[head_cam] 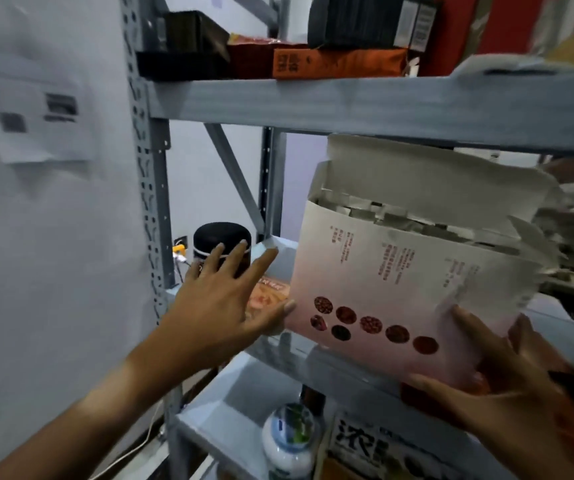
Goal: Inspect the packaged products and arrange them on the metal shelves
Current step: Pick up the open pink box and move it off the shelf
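Holding the pink-and-white carton (392, 289) at its lower right corner with the right hand (507, 393): fingers curled under the bottom edge, thumb laid on the printed face. Steadying with the left hand (223, 306): fingers spread and nearly straight, thumb tip touching the carton's lower left edge, nothing gripped. Carton tilted, top flap open, pale sachets visible inside; positioned in front of the middle shelf (278, 351), at its front edge, not yet set down as far as can be told.

Lowest visible level, near the front: white bottle (290, 441) and, just beside it, printed box (382, 448) already shelved.

Middle level, left end: black jar (222, 249) upright near the left corner post (147, 188), orange packet (270, 294) lying flat between jar and carton. Right end behind the carton: blurred, contents not identifiable.

Upper shelf (365, 105): black boxes (188, 46) at the left end, orange box (337, 62) toward the centre with a dark stack (365, 20) on top, red item (493, 26) further right.

Task judged partly complete: several products placed, open carton under inspection and pending placement; closing the flap likely required first.

Surface: grey-painted metal racking with perforated uprights and diagonal bracing. Room: pale wall left of the rack, printed sheet (41, 119) taped to it, white cable (129, 448) running down behind the post.
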